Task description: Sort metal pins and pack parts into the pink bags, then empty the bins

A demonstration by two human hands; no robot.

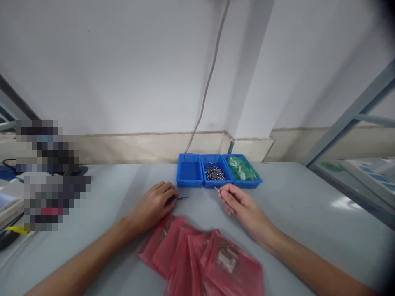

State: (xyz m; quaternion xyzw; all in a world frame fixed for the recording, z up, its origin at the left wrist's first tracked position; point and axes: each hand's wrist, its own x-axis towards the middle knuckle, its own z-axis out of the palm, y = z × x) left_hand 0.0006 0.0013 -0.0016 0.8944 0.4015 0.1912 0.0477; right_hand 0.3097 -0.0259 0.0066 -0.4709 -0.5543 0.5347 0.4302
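My left hand (160, 200) rests low over the table, its fingers closed on thin dark metal pins (182, 197) whose ends stick out to the right. Between the thumb and fingertips of my right hand (234, 199) is a thin metal pin (217, 188), its tip pointing up and left. Just beyond it stands a blue bin of metal pins (215, 172). Pink translucent bags (185, 250) lie fanned out between my forearms. Through the rightmost bag (243, 269), pale and metal pieces show.
A bare-bottomed blue bin (189, 183) stands left of the pin bin, and a blue bin with green packets (243, 169) stands right. A wall is behind them. Metal frames (345, 119) flank the table. At left are a blurred-out area and a cable (18, 248).
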